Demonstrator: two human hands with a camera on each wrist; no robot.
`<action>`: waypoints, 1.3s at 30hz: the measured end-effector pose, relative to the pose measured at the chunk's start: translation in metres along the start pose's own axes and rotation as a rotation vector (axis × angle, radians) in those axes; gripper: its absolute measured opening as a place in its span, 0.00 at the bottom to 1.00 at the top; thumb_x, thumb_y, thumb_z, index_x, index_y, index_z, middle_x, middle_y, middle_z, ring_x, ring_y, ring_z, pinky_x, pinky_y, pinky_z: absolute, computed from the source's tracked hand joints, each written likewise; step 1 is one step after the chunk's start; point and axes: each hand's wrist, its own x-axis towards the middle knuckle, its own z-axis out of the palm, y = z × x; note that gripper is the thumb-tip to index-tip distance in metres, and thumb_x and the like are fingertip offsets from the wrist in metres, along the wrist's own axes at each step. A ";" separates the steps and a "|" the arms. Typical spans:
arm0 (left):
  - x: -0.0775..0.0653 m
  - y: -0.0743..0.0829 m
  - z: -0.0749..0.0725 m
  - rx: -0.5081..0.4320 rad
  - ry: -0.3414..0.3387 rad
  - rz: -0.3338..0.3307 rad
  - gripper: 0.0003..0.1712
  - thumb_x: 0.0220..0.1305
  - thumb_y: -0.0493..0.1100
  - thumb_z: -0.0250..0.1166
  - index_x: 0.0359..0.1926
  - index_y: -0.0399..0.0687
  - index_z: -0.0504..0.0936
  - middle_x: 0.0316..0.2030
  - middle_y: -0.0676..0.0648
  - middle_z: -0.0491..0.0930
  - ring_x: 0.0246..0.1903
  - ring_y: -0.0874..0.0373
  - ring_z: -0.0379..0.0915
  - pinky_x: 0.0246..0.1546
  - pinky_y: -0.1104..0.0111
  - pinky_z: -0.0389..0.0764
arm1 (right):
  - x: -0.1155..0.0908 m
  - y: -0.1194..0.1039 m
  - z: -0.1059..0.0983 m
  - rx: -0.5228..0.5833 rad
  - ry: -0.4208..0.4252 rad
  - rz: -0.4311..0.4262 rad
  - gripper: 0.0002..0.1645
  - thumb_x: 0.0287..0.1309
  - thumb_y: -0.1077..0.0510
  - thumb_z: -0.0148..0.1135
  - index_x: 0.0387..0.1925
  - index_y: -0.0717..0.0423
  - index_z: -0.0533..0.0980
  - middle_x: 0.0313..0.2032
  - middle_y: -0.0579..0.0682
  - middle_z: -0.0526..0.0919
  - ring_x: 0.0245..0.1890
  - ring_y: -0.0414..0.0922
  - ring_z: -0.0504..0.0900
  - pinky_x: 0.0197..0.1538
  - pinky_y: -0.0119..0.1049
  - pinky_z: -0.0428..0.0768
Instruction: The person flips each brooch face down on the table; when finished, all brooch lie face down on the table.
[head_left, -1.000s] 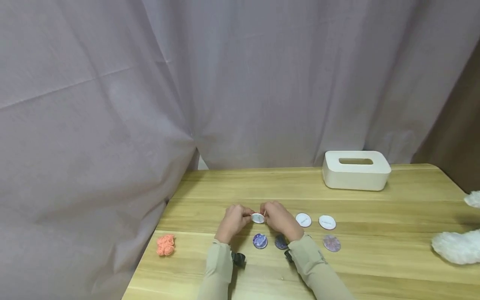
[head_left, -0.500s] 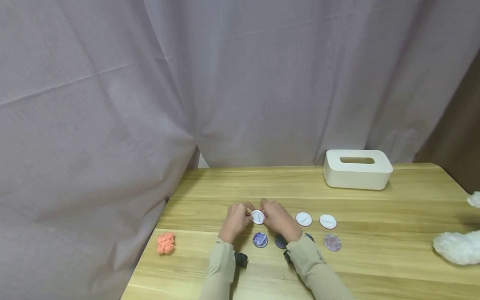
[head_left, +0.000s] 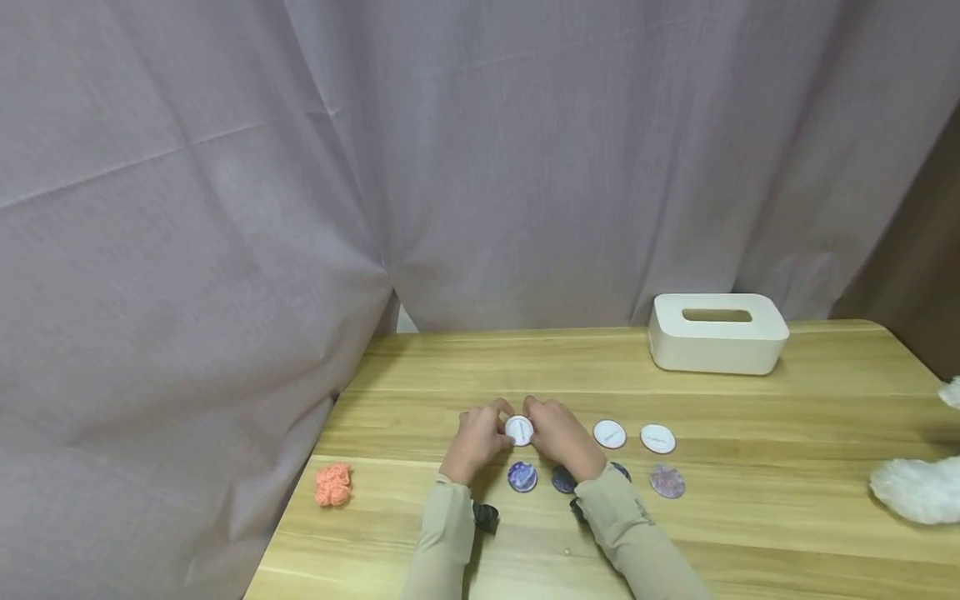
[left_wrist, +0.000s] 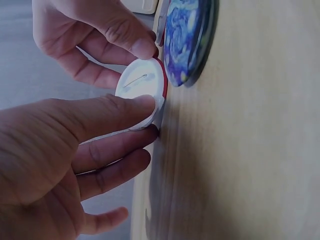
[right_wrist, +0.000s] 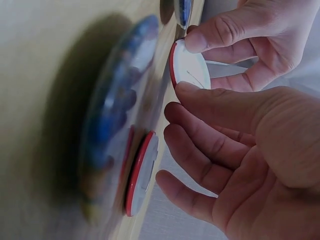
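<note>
Both hands pinch one round pin badge between them over the table. Its white back with the pin faces up toward the head camera, and a red rim shows in the left wrist view. My left hand holds the left side, thumb on the white back and fingers behind. The right hand grips the opposite edge, its thumb also on the back. Close in front of them lies a blue swirl-patterned badge, picture side up. A dark badge is partly covered by the right wrist.
Two badges lie white back up to the right. A pinkish-purple badge is below them. A white tissue box stands at the back right. An orange crocheted piece lies left; white fluffy material sits at the right.
The held badge has tilted so that its white back shows rounder to the head camera. Both hands stay on it in nearly the same spot.
</note>
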 end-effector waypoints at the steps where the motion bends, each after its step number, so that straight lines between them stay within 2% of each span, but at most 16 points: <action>1: 0.000 0.000 0.000 0.002 -0.005 -0.004 0.21 0.51 0.36 0.78 0.47 0.48 0.83 0.26 0.55 0.85 0.30 0.61 0.80 0.45 0.55 0.77 | 0.000 0.000 0.000 -0.006 -0.003 -0.001 0.10 0.54 0.70 0.69 0.29 0.60 0.74 0.21 0.48 0.75 0.23 0.46 0.74 0.31 0.44 0.76; 7: 0.000 -0.001 0.002 0.018 -0.023 -0.002 0.20 0.50 0.37 0.78 0.46 0.46 0.84 0.26 0.55 0.84 0.31 0.59 0.79 0.51 0.49 0.73 | -0.002 0.000 0.003 -0.054 0.011 -0.032 0.12 0.51 0.73 0.69 0.28 0.60 0.74 0.20 0.48 0.73 0.21 0.46 0.74 0.28 0.44 0.75; 13: -0.002 0.001 0.005 0.062 0.003 0.003 0.17 0.49 0.38 0.79 0.41 0.45 0.85 0.40 0.47 0.81 0.43 0.51 0.76 0.47 0.49 0.73 | -0.003 -0.003 0.004 -0.092 0.026 -0.042 0.12 0.48 0.76 0.67 0.26 0.61 0.74 0.20 0.51 0.75 0.22 0.50 0.76 0.29 0.48 0.77; 19: -0.004 0.002 0.005 0.068 -0.017 -0.019 0.17 0.51 0.39 0.78 0.43 0.43 0.86 0.46 0.43 0.79 0.48 0.46 0.71 0.46 0.51 0.71 | -0.004 -0.007 0.003 -0.153 -0.025 0.002 0.09 0.50 0.72 0.69 0.28 0.60 0.77 0.27 0.55 0.79 0.31 0.56 0.78 0.36 0.56 0.76; 26: -0.007 0.003 0.003 0.018 -0.069 -0.029 0.14 0.56 0.38 0.74 0.44 0.41 0.85 0.52 0.40 0.76 0.56 0.40 0.66 0.52 0.45 0.66 | -0.006 -0.008 0.004 -0.202 -0.089 0.046 0.06 0.53 0.66 0.71 0.33 0.59 0.81 0.32 0.56 0.80 0.37 0.57 0.75 0.41 0.57 0.74; 31: -0.009 0.003 0.002 0.004 -0.102 -0.026 0.12 0.60 0.39 0.71 0.44 0.40 0.85 0.57 0.37 0.72 0.62 0.36 0.61 0.55 0.40 0.63 | -0.006 -0.008 0.004 -0.224 -0.142 0.065 0.11 0.53 0.65 0.72 0.40 0.59 0.83 0.36 0.56 0.77 0.41 0.57 0.73 0.43 0.56 0.72; 36: -0.005 0.002 0.002 0.013 -0.100 -0.020 0.11 0.61 0.39 0.70 0.44 0.40 0.84 0.57 0.37 0.73 0.61 0.35 0.62 0.55 0.39 0.63 | -0.004 -0.007 -0.001 -0.206 -0.159 0.071 0.12 0.53 0.66 0.71 0.41 0.62 0.83 0.37 0.58 0.76 0.43 0.59 0.72 0.44 0.58 0.72; 39: -0.002 0.003 0.000 0.005 -0.103 -0.033 0.11 0.62 0.39 0.68 0.45 0.40 0.84 0.58 0.37 0.72 0.61 0.36 0.62 0.55 0.39 0.62 | -0.002 -0.006 -0.008 -0.198 -0.172 0.080 0.17 0.54 0.66 0.70 0.47 0.64 0.82 0.42 0.60 0.78 0.47 0.62 0.72 0.49 0.62 0.71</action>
